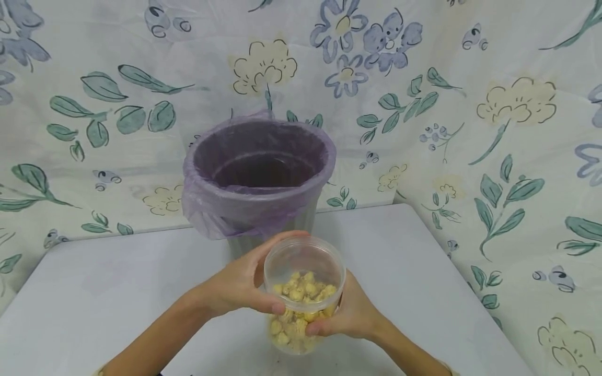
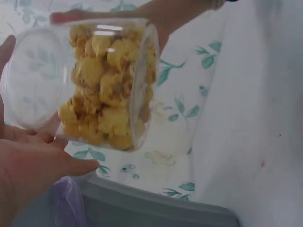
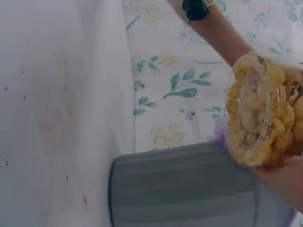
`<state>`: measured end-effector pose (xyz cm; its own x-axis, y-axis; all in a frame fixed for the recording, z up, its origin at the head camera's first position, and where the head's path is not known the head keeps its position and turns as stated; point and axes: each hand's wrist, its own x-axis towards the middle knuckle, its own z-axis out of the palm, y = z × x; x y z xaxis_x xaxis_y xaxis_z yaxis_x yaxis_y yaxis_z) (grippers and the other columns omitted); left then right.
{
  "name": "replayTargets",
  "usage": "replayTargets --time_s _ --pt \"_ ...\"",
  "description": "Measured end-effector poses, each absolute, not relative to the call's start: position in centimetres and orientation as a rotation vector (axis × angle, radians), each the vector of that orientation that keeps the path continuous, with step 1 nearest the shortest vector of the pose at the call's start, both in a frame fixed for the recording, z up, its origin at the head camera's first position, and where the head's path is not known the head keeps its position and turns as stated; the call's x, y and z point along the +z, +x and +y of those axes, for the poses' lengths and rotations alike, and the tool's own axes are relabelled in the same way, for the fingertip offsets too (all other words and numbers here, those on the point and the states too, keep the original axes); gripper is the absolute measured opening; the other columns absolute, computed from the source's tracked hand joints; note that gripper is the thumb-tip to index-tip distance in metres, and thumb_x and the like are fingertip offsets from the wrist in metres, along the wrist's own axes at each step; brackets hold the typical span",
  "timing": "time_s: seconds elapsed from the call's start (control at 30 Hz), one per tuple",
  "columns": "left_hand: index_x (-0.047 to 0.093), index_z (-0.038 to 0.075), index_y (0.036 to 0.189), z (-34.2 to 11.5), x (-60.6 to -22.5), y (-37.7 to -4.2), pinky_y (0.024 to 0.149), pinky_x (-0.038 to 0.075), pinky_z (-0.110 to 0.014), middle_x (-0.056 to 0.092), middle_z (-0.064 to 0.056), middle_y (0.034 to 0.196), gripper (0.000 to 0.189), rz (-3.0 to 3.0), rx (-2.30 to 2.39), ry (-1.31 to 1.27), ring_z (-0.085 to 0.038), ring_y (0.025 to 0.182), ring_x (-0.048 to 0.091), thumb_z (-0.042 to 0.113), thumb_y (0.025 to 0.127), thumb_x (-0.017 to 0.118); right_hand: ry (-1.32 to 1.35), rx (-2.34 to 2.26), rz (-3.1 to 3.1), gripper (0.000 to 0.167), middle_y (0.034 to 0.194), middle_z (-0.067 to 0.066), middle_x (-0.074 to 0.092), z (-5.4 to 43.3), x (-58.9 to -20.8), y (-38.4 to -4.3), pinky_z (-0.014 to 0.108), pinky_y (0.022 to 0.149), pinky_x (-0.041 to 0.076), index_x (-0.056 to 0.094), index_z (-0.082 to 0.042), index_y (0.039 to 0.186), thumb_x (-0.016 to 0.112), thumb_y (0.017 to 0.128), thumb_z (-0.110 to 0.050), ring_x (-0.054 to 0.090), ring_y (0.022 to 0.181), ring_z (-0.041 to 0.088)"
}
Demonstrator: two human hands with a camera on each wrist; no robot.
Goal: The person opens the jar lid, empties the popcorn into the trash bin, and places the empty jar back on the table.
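Note:
A clear plastic jar (image 1: 295, 326), partly filled with yellow popcorn (image 2: 102, 85), is held between the two hands above the table. My left hand (image 1: 237, 284) grips the jar's clear round top from the left, its thumb at the near rim and its fingers round the far side. My right hand (image 1: 352, 313) holds the body of the jar lower down on the right, thumb across the front. The jar tilts a little, and its bottom (image 3: 248, 113) shows clear of the table in the right wrist view.
A grey bin (image 1: 305, 216) lined with a purple plastic bag (image 1: 221, 209) stands on the white table (image 1: 141, 282) just beyond the hands. Behind it hangs a flower-patterned cloth (image 1: 423, 47). Small dark specks mark the table.

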<state>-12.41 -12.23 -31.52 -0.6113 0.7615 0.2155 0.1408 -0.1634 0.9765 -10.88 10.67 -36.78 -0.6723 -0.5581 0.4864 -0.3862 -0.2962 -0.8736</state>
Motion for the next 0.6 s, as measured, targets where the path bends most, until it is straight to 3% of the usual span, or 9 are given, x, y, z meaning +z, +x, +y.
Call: replayTargets --time_s 0.17,0.33,0.6 --pt "0.028 0.013 0.155 -11.1 -31.6 -11.0 0.105 0.034 -0.056 0.045 -0.010 0.147 0.099 1.935 1.938 0.907 -0.035 0.131 0.042 0.019 0.076 0.088 -1.142 -2.143 1.942 0.096 0.138 0.019 0.049 10.6 -36.7 -11.3 0.041 0.103 0.044 0.035 -0.005 0.149 0.087 0.077 -0.041 0.049 0.122 0.037" --pt "0.027 0.018 0.156 -10.3 -31.9 -10.2 0.104 0.032 -0.060 0.043 -0.004 0.149 0.104 2.125 1.971 0.794 -0.033 0.131 0.043 0.021 0.074 0.090 -1.086 -2.143 2.092 0.095 0.140 0.014 0.051 10.6 -36.9 -11.4 0.039 0.104 0.043 0.038 -0.009 0.149 0.089 0.074 -0.038 0.049 0.124 0.035" --pt "0.010 0.016 0.161 -11.8 -32.0 -11.4 0.111 0.013 -0.065 0.026 -0.010 0.160 0.114 1.860 1.917 0.939 -0.033 0.144 0.024 0.031 0.078 0.087 -1.075 -2.162 1.980 0.099 0.141 0.017 0.048 10.8 -36.9 -11.4 0.039 0.105 0.042 0.036 -0.006 0.149 0.090 0.073 -0.038 0.048 0.125 0.037"
